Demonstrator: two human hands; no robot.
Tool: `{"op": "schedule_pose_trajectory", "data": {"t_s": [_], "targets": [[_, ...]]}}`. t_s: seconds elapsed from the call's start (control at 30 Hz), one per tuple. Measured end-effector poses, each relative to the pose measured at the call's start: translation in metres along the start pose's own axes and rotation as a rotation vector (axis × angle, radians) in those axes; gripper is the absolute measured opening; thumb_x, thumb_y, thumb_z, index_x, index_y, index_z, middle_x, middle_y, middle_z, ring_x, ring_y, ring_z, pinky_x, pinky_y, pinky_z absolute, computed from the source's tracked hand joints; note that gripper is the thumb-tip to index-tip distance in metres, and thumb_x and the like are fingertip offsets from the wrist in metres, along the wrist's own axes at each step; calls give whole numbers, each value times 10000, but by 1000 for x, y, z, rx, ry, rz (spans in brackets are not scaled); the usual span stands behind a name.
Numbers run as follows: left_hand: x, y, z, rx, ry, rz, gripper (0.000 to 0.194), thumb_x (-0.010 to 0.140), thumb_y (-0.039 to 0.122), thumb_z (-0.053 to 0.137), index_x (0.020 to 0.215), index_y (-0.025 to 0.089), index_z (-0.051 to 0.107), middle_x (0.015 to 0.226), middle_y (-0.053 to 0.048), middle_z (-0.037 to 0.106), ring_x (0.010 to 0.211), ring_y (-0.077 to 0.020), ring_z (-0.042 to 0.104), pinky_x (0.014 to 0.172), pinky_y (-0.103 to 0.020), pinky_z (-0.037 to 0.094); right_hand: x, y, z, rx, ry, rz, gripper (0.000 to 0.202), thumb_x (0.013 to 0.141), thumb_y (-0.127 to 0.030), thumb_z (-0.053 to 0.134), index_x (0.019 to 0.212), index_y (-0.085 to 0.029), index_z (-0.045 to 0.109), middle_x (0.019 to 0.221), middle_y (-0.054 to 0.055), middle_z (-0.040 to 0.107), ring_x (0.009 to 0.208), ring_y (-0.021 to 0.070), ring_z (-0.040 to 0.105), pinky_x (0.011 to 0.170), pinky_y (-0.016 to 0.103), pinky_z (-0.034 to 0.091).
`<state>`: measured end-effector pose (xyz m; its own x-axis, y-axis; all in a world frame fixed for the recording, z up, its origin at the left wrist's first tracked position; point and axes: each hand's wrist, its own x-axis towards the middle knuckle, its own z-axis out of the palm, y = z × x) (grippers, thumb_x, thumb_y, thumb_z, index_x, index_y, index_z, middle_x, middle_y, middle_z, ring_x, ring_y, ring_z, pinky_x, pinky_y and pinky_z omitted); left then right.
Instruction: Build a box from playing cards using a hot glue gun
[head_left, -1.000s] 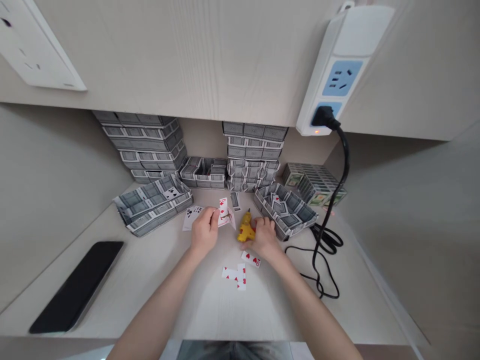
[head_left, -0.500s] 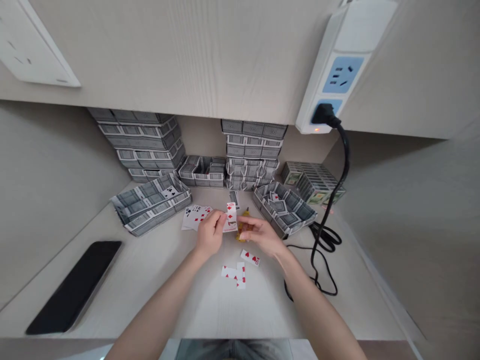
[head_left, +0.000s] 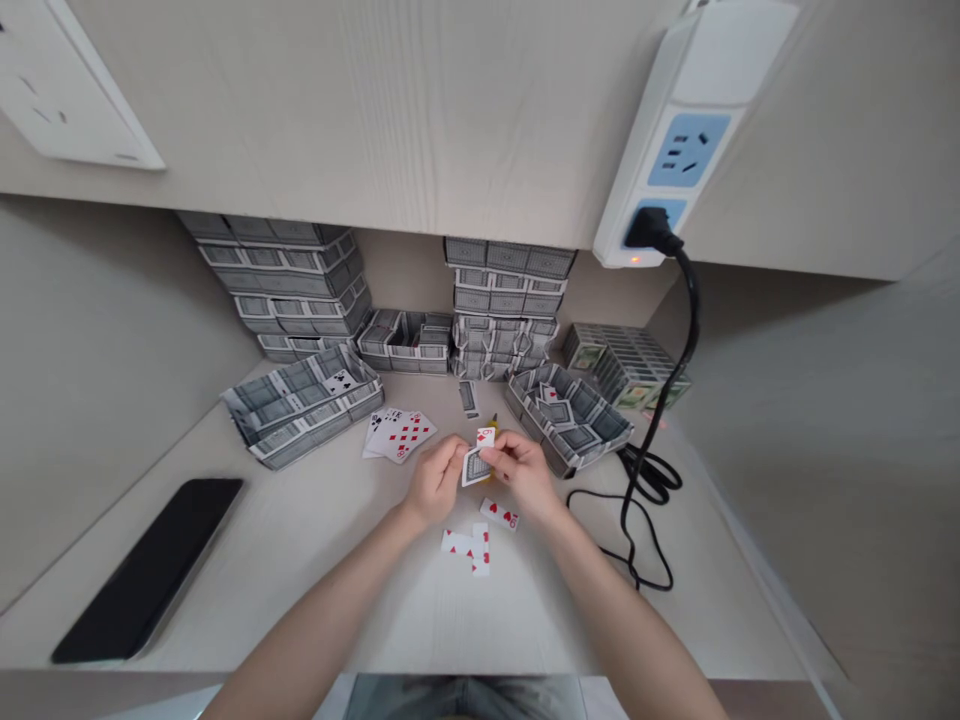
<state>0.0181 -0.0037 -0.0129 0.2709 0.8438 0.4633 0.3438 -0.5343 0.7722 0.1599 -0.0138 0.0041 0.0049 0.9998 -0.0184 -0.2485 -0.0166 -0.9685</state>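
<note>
My left hand [head_left: 437,478] is closed on a playing card [head_left: 476,467] whose grey patterned back shows. My right hand [head_left: 525,472] pinches the same card from the other side. A narrow piece with a red six [head_left: 486,437] stands up at its top edge; whether it is part of the card or a separate strip I cannot tell. Behind the hands lies a yellow tool [head_left: 493,421], mostly hidden. Nearer me are a folded ten of hearts strip [head_left: 499,514] and two crossed strips [head_left: 469,545]. Left of my hands, several cards [head_left: 405,435] lie face up.
Boxes made of folded cards stand left [head_left: 307,405] and right [head_left: 570,415], with stacked ones [head_left: 506,290] behind. A black phone [head_left: 150,570] lies at left. A black cable [head_left: 694,310] hangs from the power strip [head_left: 686,150] onto the desk [head_left: 360,600] at right.
The card has turned from its face side to its patterned back and come nearer me. My right hand, apart from it before, now grips it. More of the face-up cards shows.
</note>
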Motion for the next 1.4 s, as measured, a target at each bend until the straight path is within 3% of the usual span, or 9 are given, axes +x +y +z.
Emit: {"op": "schedule_pose_trajectory", "data": {"t_s": [0.4, 0.7, 0.8, 0.87, 0.9, 0.97, 1.13, 1.27, 1.4], "targets": [[1, 5, 2, 137, -66, 39, 312, 853, 332, 379, 582, 179, 390, 530, 36, 390, 516, -94, 382, 521, -219, 296, -1, 7, -4, -156, 74, -116, 326, 596, -403, 670, 518, -189, 436, 453, -76, 341, 446, 76, 278, 450, 212, 219], [0, 4, 8, -145, -113, -228, 423, 863, 442, 319, 541, 179, 398, 417, 48, 420, 425, -88, 425, 469, -212, 341, 0, 8, -2, -83, 51, -59, 327, 622, -396, 642, 543, -196, 396, 468, -78, 338, 444, 73, 271, 439, 208, 227], [8, -5, -1, -101, -125, -257, 410, 879, 426, 276, 634, 174, 488, 488, 28, 511, 479, -106, 499, 516, -225, 398, 1, 6, -7, -120, 69, -106, 316, 646, -381, 624, 553, -198, 384, 477, -80, 330, 443, 74, 268, 451, 212, 234], [15, -15, -13, 119, -58, -248, 285, 858, 380, 354, 803, 182, 551, 637, 1, 599, 609, -132, 562, 620, -252, 439, 2, 2, -12, -197, 95, -184, 297, 678, -359, 601, 562, -198, 380, 499, -73, 347, 460, 81, 295, 471, 218, 252], [18, -21, -20, 258, 11, -241, 216, 823, 349, 431, 888, 187, 559, 757, -24, 629, 709, -153, 583, 687, -272, 446, 2, 0, -15, -252, 117, -240, 284, 697, -344, 585, 565, -198, 380, 511, -68, 354, 474, 87, 313, 483, 222, 263], [22, -31, -31, 498, 66, -225, 290, 759, 302, 526, 1024, 186, 547, 980, -81, 616, 940, -207, 559, 825, -316, 421, 2, -8, -22, -400, 188, -390, 263, 729, -310, 555, 566, -198, 383, 534, -56, 366, 513, 102, 352, 514, 232, 284], [23, -45, -42, 688, -36, -379, 687, 682, 351, 618, 1289, 165, 354, 1133, -141, 564, 992, -261, 552, 804, -339, 434, 4, -30, -47, -803, 491, -706, 234, 768, -249, 500, 566, -200, 393, 587, -27, 410, 585, 132, 413, 572, 255, 324], [21, -46, -38, 729, -62, -404, 641, 716, 333, 590, 1291, 179, 352, 1055, -130, 597, 927, -245, 581, 764, -327, 440, 14, -31, -72, -994, 682, -734, 207, 782, -288, 489, 602, -200, 436, 640, 7, 474, 650, 163, 463, 614, 277, 355], [20, -48, -35, 707, -53, -381, 581, 718, 271, 583, 1258, 163, 395, 1041, -140, 596, 940, -249, 572, 791, -345, 439, 23, -21, -86, -1136, 704, -664, 214, 794, -323, 488, 635, -183, 520, 661, 29, 516, 644, 174, 469, 620, 296, 352]]}}
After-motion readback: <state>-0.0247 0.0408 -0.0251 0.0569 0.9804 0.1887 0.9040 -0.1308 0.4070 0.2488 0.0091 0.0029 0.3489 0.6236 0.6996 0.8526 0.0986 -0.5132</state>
